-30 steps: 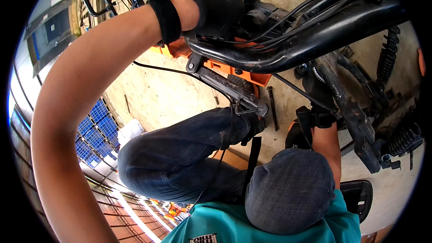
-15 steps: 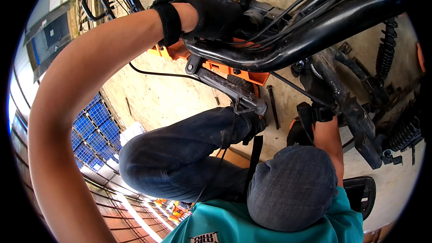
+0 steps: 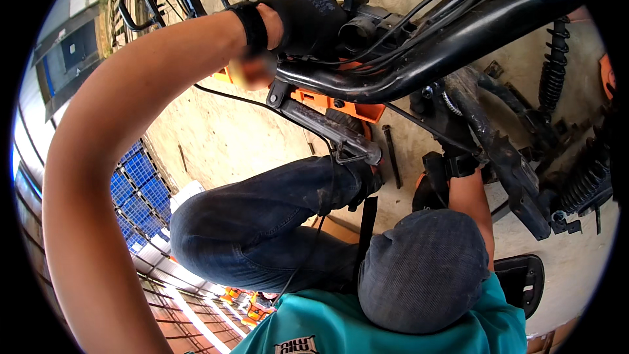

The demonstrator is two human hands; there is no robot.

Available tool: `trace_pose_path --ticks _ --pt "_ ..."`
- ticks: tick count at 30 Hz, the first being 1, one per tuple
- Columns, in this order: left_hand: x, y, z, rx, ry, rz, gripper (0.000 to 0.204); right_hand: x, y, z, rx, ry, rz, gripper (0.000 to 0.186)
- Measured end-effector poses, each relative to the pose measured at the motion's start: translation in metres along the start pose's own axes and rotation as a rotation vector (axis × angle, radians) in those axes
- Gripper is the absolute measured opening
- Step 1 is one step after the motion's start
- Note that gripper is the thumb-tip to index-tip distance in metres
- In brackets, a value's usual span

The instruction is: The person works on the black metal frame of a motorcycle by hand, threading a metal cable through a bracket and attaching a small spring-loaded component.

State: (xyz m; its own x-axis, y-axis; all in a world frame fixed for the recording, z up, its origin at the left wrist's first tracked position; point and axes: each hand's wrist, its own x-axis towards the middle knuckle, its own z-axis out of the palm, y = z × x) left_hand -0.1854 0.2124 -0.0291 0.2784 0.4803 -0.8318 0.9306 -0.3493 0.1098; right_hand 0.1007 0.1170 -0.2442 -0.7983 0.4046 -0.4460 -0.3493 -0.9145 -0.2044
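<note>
My left arm curves in from the left, and my gloved left hand [image 3: 308,23] is bent over the left end of a thick black tubular frame [image 3: 419,75], beside a dark cylindrical part [image 3: 357,34]. The hand looks closed, but its fingertips and whatever they grip are hidden. At lower right, my gloved right hand [image 3: 453,128] reaches in among dirty metal arms [image 3: 501,151] under the frame. Its fingers are hidden behind dark parts. An orange bracket [image 3: 337,100] and a grey hinged metal leg [image 3: 324,124] hang below the tube.
A long bolt [image 3: 391,157] lies on the concrete floor near my foot. Coil springs [image 3: 555,65] stand at right. A black cable [image 3: 246,108] loops across the left side. Blue crates [image 3: 141,183] behind wire mesh and black metal racks [image 3: 141,0] stand farther left.
The view has shifted slightly. My left hand has moved a little, and more of the cylindrical part's open end shows beside it. My right hand stays among the metal arms.
</note>
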Motion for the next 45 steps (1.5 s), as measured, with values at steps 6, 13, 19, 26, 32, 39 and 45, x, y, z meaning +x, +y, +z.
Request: trace_pose_path --ticks 6,13,19,26,32,39,45 --pt "-0.004 0.004 -0.006 0.003 -0.081 -0.021 0.032 -0.013 0.006 0.042 0.035 0.055 -0.169 0.040" --pt "-0.002 0.002 -0.006 0.054 -0.086 0.011 0.033 -0.028 0.000 0.055 -0.094 0.179 -0.332 0.029" --pt "-0.011 0.007 -0.014 0.001 -0.073 -0.029 0.032 -0.038 0.008 0.067 -0.454 0.398 -0.385 0.024" --pt "-0.013 0.000 -0.006 -0.041 -0.001 -0.031 0.033 -0.042 0.032 0.077 -0.328 0.353 -0.533 0.022" --pt "-0.001 0.000 -0.011 -0.074 -0.071 0.019 0.033 -0.036 0.031 0.090 -0.546 0.513 -0.615 0.025" --pt "0.002 -0.002 -0.019 -0.147 -0.138 0.052 0.033 -0.036 0.021 0.078 -1.269 0.601 -0.824 0.025" --pt "-0.016 -0.006 -0.002 -0.207 -0.104 0.043 0.032 -0.040 0.028 0.075 -0.273 0.265 -0.487 0.029"
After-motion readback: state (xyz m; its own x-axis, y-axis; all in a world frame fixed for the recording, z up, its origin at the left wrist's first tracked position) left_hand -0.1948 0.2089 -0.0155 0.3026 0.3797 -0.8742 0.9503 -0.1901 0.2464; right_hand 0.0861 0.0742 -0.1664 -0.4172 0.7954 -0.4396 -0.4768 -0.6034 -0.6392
